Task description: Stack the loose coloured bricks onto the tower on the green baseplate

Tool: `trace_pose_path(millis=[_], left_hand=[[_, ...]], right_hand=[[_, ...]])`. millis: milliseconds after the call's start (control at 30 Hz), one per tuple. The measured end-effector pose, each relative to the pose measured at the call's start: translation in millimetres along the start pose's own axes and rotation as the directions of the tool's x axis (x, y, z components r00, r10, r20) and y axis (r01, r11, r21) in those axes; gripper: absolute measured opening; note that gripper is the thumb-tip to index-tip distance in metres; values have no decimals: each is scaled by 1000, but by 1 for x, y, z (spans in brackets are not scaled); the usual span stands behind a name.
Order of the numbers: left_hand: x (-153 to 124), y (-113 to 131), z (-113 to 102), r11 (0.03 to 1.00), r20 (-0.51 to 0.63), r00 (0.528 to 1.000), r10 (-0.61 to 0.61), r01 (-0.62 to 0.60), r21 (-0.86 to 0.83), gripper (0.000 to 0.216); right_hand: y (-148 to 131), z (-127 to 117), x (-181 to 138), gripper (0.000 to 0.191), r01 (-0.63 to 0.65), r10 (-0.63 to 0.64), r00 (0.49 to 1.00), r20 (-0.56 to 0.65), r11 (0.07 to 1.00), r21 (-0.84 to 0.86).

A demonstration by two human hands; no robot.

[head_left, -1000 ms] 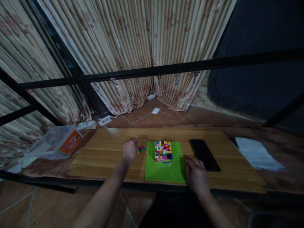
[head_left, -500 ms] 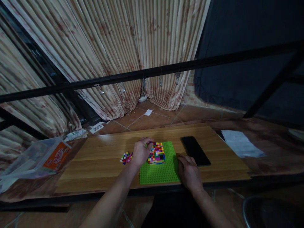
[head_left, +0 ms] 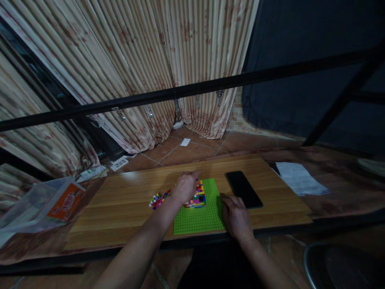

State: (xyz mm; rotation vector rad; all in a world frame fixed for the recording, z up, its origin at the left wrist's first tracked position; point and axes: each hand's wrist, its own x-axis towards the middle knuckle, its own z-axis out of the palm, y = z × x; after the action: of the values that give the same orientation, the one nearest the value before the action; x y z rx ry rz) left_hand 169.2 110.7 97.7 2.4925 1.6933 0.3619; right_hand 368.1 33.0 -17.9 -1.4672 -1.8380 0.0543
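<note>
Colourful toy building bricks form a low block structure (head_left: 199, 199) on a green studded baseplate (head_left: 195, 222). My left hand (head_left: 185, 188) is over the structure's back left part and covers much of it. Its fingers are bent and close together at the top; whatever they hold is hidden. At the baseplate's right edge, my right hand (head_left: 236, 214) has its fingers curled against the rim, gripping it. A small heap of loose bricks (head_left: 158, 200) lies left of the baseplate, partly behind my left forearm.
A black phone (head_left: 244, 189) lies on the wooden table (head_left: 120, 212), right of the baseplate. Beyond the table's left end is a clear plastic box (head_left: 39, 204) with an orange label. Paper sheets (head_left: 300, 178) lie off the right end. A dark metal bar (head_left: 204, 86) crosses behind the table.
My left hand has moved right and slightly back over the structure, now covering more of its top. My right hand stays at the baseplate's edge. The whole view has shifted slightly.
</note>
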Motion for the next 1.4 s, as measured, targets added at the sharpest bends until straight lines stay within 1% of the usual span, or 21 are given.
trace_pose_path(millis=[100, 267, 400, 533, 633, 767, 900, 1000, 1067, 1200, 1300, 1333, 1400], left_hand=[[2, 5, -4, 996, 39, 999, 10, -13, 84, 47], [7, 15, -10, 980, 116, 993, 16, -38, 195, 44], [12, 19, -16, 970, 158, 987, 13, -50, 238, 43], [17, 21, -20, 971, 198, 980, -26, -22, 237, 43], [18, 20, -21, 975, 208, 977, -56, 9, 220, 41], [19, 18, -20, 985, 208, 974, -87, 52, 166, 39], [18, 15, -21, 991, 209, 973, -98, 77, 108, 39], [16, 11, -19, 995, 186, 978, -95, 89, 40, 40], [12, 8, -15, 995, 158, 984, -87, 92, -24, 44], [-4, -5, -9, 984, 59, 995, -84, 92, -155, 56], [-24, -24, -8, 961, -63, 981, -184, 166, -221, 53], [-31, -33, -8, 947, -112, 965, -238, 205, -247, 50], [-47, -53, -9, 912, -161, 919, -360, 310, -267, 47]], right_hand=[[-1, -1, 0, 24, -12, 12, 1000, -1, 1000, 4], [-2, -2, 0, 24, -22, 22, 1000, 9, 1000, 3], [-3, -2, 0, 24, -24, 23, 1000, 18, 1000, 2], [-3, -2, 0, 25, -22, 22, 1000, 2, 1000, 8], [-2, -1, 0, 25, -19, 19, 1000, -4, 1000, 14], [-2, -1, 0, 26, -27, 27, 1000, 13, 999, 19], [-1, -1, -1, 26, -18, 18, 1000, 0, 1000, 24], [1, 1, -1, 26, 2, -2, 1000, -12, 1000, 30], [3, 1, -1, 26, 17, -16, 1000, -25, 999, 39], [5, 2, -1, 27, 30, -30, 999, -23, 999, 31], [6, 2, -1, 27, 33, -33, 999, -13, 999, 20], [7, 2, -1, 28, 34, -34, 999, -14, 999, 18], [7, 3, -2, 28, 36, -36, 999, -23, 999, 13]])
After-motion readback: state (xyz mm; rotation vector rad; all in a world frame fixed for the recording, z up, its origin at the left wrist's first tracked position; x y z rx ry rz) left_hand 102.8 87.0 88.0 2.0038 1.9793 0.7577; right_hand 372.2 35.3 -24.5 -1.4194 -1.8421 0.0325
